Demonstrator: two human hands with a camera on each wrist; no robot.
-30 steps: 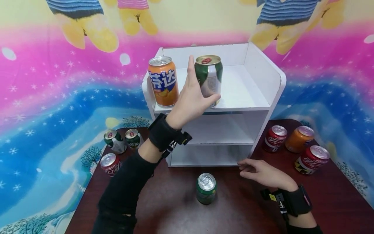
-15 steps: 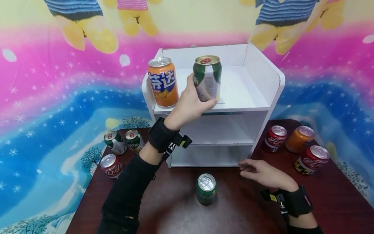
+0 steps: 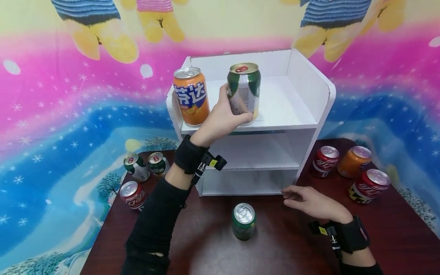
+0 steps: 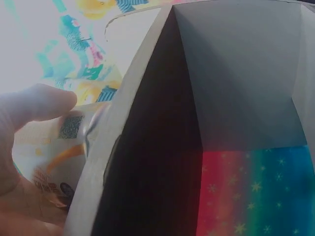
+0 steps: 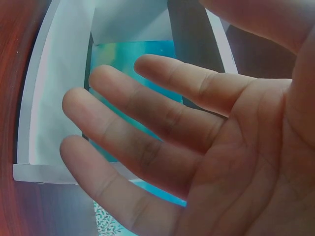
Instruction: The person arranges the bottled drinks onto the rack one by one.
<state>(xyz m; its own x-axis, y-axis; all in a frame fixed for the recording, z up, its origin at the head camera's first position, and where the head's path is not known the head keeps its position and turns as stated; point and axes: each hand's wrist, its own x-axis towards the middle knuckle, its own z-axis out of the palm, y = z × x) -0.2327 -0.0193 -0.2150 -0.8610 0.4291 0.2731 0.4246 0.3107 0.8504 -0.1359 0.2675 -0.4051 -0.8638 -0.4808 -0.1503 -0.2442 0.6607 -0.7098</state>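
My left hand (image 3: 223, 116) grips a green-and-white drink can (image 3: 244, 91) low down, at the front edge of the white shelf unit's (image 3: 288, 99) top board. In the left wrist view, the thumb (image 4: 49, 101) lies along the can (image 4: 47, 162) beside the board's edge; the other fingers are mostly hidden. An orange soda can (image 3: 190, 97) stands upright left of that hand. My right hand (image 3: 311, 204) holds nothing and hovers or rests by the unit's lower right corner, its fingers (image 5: 162, 115) spread and slightly bent in the right wrist view.
A green can (image 3: 244, 221) stands on the dark table (image 3: 275, 252) in front of the unit. Two green-and-white cans and a red can (image 3: 133, 194) are at the left. On the right stand two red cans, one here (image 3: 369, 186), and an orange can (image 3: 354, 162).
A second ago my left hand's finger pointed up beside the green-and-white can. Its fingers have since come down and closed round the can's lower part. The right hand has stayed put.
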